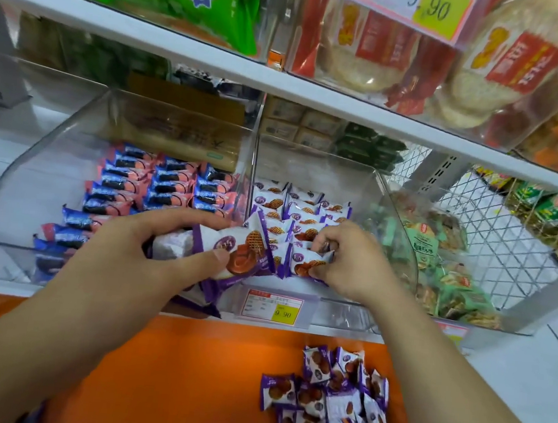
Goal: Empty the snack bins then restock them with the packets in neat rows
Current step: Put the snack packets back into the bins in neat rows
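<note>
Head view only. Restock stage, by the look of it: middle clear bin part-filled w/ purple waffle packets in rows at the back, front rows unfinished. Left hand wrapped round a small stack of the same packets, thumb on top, held at the bin's front edge. Right hand pinching one packet w/ curled fingers, setting it on edge in the front row. Best to seat each packet upright, logo forward, tight vs its neighbour, feed from the left-hand stack one at a time; no cramming, wrappers prob. slippery & apt to topple the row. Left bin already lined w/ blue-pink packets in neat rows. More loose purple packets heaped on the orange ledge below, still to go in. Price tag on the bin front. Right bin w/ green packets, unsorted. Store shelving, white shelf above w/ bagged snacks, wire mesh far right.
</note>
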The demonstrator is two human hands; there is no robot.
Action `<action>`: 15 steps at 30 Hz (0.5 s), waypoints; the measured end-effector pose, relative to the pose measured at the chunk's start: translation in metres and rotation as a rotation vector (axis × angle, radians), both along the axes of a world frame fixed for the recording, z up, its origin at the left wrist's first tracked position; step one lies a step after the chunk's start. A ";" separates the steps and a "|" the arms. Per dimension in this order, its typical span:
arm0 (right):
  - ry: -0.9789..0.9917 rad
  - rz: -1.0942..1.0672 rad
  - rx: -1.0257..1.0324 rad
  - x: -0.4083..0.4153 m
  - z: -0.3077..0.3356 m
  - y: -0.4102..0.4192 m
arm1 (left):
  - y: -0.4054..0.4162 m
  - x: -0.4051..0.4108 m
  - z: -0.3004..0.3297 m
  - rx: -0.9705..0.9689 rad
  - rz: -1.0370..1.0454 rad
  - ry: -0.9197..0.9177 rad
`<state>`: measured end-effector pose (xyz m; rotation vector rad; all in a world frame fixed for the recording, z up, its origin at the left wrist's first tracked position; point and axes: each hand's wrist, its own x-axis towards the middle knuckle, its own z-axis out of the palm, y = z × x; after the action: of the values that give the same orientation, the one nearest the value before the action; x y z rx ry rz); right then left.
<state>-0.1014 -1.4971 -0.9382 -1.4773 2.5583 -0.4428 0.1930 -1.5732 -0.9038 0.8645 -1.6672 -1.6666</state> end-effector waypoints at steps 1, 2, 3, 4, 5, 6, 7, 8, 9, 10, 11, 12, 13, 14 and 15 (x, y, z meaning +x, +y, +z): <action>0.006 0.002 -0.003 0.001 -0.002 -0.003 | 0.000 -0.001 0.000 0.008 -0.001 0.003; 0.024 0.011 -0.002 0.002 -0.005 -0.006 | 0.001 -0.001 0.000 0.017 -0.002 0.007; 0.054 0.019 0.004 0.003 -0.008 -0.008 | 0.001 -0.001 0.000 0.021 -0.004 0.008; 0.078 0.023 0.011 0.004 -0.010 -0.009 | 0.001 -0.002 0.000 0.019 -0.005 0.007; 0.083 0.018 0.021 0.004 -0.010 -0.009 | 0.002 -0.002 0.000 0.014 -0.002 0.009; 0.076 0.012 0.027 0.003 -0.011 -0.010 | 0.002 -0.002 0.000 0.010 0.000 0.013; 0.072 0.009 0.028 0.002 -0.011 -0.010 | 0.003 -0.001 0.000 0.009 0.001 0.015; 0.069 0.008 0.030 0.002 -0.012 -0.010 | 0.003 -0.001 0.001 0.006 0.001 0.012; 0.064 0.007 0.034 0.001 -0.012 -0.010 | 0.003 -0.001 0.001 0.002 -0.001 0.007; 0.061 0.011 0.040 0.000 -0.013 -0.010 | 0.003 0.000 0.001 0.002 -0.003 0.004; 0.053 0.013 0.047 0.000 -0.013 -0.010 | 0.003 0.000 0.001 0.003 -0.004 0.002; 0.042 0.010 0.055 -0.001 -0.013 -0.010 | 0.002 0.000 0.001 0.005 -0.005 0.001; 0.027 0.001 0.065 -0.001 -0.011 -0.010 | 0.002 0.001 0.001 0.010 -0.007 0.004; 0.015 -0.006 0.076 -0.001 -0.008 -0.008 | 0.002 0.001 0.003 0.019 -0.009 0.013; 0.007 -0.011 0.084 -0.001 -0.003 -0.006 | 0.003 0.002 0.004 0.023 -0.012 0.022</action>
<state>-0.1023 -1.5035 -0.9416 -1.4390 2.5584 -0.3275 0.1946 -1.5701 -0.9000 0.8453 -1.6445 -1.7012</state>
